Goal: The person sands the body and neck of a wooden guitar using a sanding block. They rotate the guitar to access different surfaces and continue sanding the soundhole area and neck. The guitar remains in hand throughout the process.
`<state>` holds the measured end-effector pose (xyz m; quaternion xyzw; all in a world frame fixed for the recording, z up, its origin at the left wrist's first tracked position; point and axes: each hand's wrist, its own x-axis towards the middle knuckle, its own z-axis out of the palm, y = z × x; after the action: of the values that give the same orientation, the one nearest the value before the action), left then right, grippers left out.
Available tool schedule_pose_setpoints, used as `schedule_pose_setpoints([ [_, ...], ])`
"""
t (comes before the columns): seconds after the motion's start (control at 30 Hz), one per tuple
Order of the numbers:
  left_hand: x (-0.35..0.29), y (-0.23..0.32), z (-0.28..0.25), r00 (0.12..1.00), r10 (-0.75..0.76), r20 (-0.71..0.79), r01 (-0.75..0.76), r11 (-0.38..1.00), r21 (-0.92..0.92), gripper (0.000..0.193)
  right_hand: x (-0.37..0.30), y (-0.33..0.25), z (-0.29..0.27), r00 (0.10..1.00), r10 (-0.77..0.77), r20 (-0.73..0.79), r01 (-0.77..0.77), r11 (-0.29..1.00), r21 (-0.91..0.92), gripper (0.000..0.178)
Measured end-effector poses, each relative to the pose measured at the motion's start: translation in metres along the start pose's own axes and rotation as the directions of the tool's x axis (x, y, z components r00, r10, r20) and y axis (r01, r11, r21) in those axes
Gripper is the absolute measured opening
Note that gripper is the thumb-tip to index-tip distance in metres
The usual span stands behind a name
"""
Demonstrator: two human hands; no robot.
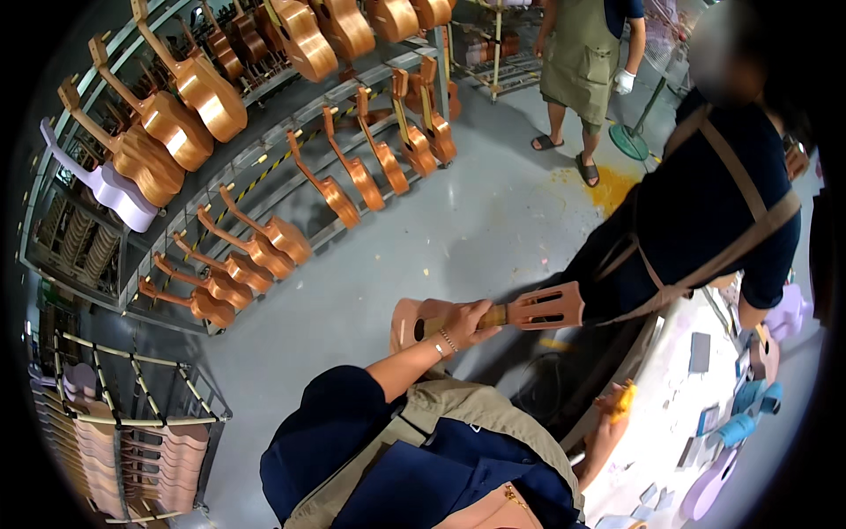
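Your left hand (469, 326) is wrapped round that ukulele (432, 312) by the neck, 12 o'clock — right hand (608, 409) is curled on a yellow piece (625, 402) over the surface (656, 401), 2 o'clock.

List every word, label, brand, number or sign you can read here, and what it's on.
None can be read.
Shirt: white mark, too small to make out.
Guitar in the left hand: no legible lettering.
Table: any print there is too small.
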<state>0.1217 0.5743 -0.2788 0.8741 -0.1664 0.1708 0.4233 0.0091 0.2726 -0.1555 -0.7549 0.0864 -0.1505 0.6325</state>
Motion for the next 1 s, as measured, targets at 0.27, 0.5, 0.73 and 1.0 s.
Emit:
schedule_pose_setpoints([
  [0.27, -0.002, -0.076, -0.092, 0.910, -0.407, -0.077, 0.369, 0.880, -0.298, 0.034, 0.010, -0.020, 0.154, 0.920, 0.181, 0.346, -0.067, 0.946, -0.317, 0.031],
  [0.5, -0.009, -0.119, -0.113, 0.787, -0.594, -0.170, 0.332, 0.639, -0.694, 0.009, 0.002, -0.035, 0.202, 0.780, 0.112, 0.615, 0.105, 0.946, -0.305, 0.038],
  [0.73, -0.012, -0.105, -0.111, 0.760, -0.595, -0.262, 0.287, 0.668, -0.687, 0.016, 0.008, 0.001, 0.181, 0.782, 0.018, 0.623, 0.233, 0.918, -0.320, 0.040],
  [1.0, 0.001, -0.093, -0.105, 0.758, -0.629, -0.173, 0.414, 0.668, -0.618, 0.020, 0.013, 0.003, 0.196, 0.609, 0.027, 0.793, 0.201, 0.961, -0.187, 0.039],
])
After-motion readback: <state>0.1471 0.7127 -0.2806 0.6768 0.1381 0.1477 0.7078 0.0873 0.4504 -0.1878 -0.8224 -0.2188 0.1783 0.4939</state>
